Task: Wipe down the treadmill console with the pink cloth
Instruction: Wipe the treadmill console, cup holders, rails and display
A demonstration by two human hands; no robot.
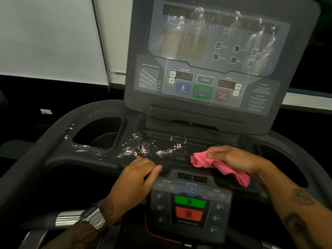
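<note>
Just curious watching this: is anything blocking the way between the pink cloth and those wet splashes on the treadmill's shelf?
Nothing visible does. The right hand holds the pink cloth on the console ledge, and the wet splashes lie on open surface just to its left. The left hand rests nearer the person, out of that path.

Dark treadmill console [100, 164] (wet streaks) under pink cloth [222, 168]

Gym, treadmill console [206, 83] with speed and incline buttons
</note>
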